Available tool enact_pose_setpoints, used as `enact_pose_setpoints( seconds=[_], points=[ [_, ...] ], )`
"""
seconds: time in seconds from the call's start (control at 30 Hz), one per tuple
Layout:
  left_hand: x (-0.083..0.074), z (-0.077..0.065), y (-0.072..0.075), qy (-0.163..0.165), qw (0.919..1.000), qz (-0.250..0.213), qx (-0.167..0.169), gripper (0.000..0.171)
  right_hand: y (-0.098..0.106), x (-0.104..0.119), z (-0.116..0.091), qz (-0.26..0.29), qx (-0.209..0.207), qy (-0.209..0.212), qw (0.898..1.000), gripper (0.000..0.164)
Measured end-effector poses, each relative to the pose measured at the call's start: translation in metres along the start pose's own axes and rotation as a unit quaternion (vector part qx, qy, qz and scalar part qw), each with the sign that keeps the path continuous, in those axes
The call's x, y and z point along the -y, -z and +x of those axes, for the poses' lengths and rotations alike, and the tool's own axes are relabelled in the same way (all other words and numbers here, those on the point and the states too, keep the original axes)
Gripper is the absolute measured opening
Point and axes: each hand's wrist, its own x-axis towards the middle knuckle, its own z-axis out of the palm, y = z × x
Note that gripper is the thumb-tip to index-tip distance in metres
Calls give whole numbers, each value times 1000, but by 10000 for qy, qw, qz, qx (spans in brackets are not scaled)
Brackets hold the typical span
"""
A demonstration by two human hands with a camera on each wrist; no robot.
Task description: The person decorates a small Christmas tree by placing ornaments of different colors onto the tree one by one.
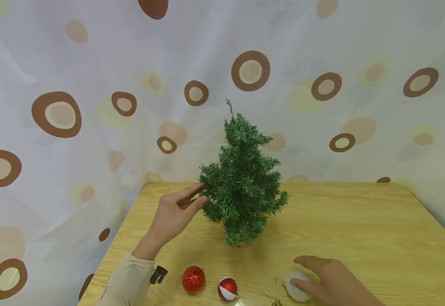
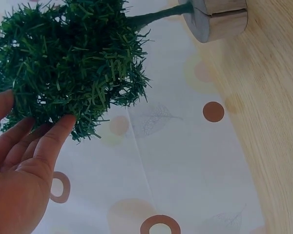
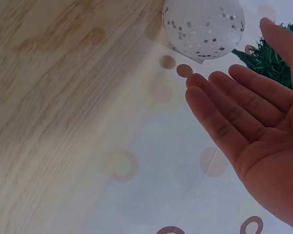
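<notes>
A small green artificial Christmas tree [image 1: 245,182] stands on the wooden table. My left hand [image 1: 173,214] is at its left side, fingertips and thumb among the outer branches; in the left wrist view those fingers [image 2: 53,141] are fairly straight. The trunk leads to a round wooden base [image 2: 227,22]. Toward the front right, my right hand [image 1: 331,278] is spread over a white ball ornament [image 1: 296,295], its thumb in front of the ball. From the right wrist, the silver-dotted white ball [image 3: 205,29] appears beyond extended fingers; whether they touch it, I cannot tell.
Near the table's front lie a shiny red ball ornament [image 1: 193,279] and a red-and-white one [image 1: 228,290]. Between them and the white ball, a small gold piece [image 1: 276,302] is cut off by the frame. A white curtain [image 1: 207,38] with brown circles hangs behind the table [image 1: 345,216].
</notes>
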Motion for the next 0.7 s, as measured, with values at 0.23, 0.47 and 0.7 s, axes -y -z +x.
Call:
enact_pose_setpoints(
  seconds=[0.23,0.47,0.7],
  points=[
    [0,-1,-1,27,10000,6,12,48,-1,-4,1,256,466,-306,9981,61],
    [1,0,-1,-8,10000,33,-49,47,-5,-5,4,365,649,-400,9964,66],
    [0,-1,0,17,9999,110,-39,47,-10,-7,2,585,585,-21,9966,65]
  ],
)
